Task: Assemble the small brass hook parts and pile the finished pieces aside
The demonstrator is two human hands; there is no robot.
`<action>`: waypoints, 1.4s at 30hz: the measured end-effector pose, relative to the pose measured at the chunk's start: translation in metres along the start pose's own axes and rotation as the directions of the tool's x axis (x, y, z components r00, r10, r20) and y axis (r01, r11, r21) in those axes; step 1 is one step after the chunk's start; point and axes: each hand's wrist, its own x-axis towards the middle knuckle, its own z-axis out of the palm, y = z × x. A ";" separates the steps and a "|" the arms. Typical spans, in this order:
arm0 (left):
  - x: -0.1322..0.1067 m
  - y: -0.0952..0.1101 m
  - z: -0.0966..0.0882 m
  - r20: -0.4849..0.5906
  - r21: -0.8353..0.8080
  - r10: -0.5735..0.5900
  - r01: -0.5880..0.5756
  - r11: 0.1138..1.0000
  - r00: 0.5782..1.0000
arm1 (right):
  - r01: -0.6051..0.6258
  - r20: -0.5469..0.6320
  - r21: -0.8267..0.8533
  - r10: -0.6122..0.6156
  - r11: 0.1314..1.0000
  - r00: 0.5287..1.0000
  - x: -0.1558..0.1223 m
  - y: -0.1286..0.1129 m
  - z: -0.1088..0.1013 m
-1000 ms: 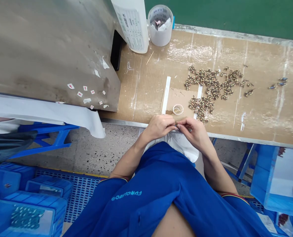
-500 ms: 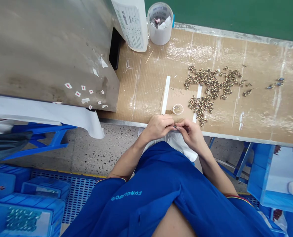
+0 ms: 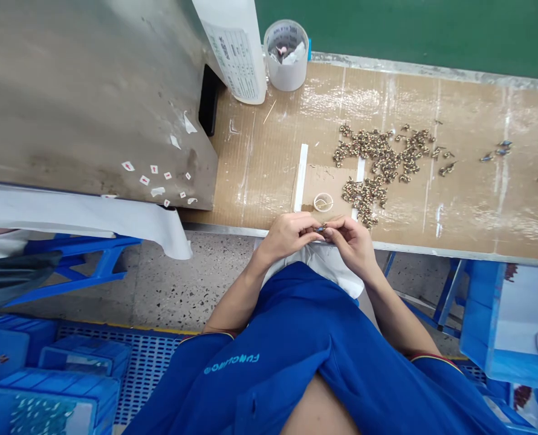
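Over the front edge of the cardboard-covered workbench (image 3: 260,169), the left hand (image 3: 287,234) pinches a small blue-and-brass metal part (image 3: 320,229). Just beyond stands a round cup (image 3: 323,202). The right hand (image 3: 353,240) grips the part's right end. Brass-coloured pieces (image 3: 385,169) spread back from near that edge; bluish ones (image 3: 503,151) lie farther right.

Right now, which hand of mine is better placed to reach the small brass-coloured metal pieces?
Probably your right hand: it is closer to the heap of small brass-coloured metal pieces; your left hand sits farther left.
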 end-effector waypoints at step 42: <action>0.003 0.001 0.002 0.041 -0.037 -0.067 0.068 0.997 0.997 | 0.062 0.102 0.060 -0.068 0.996 0.992 0.005 0.003 -0.002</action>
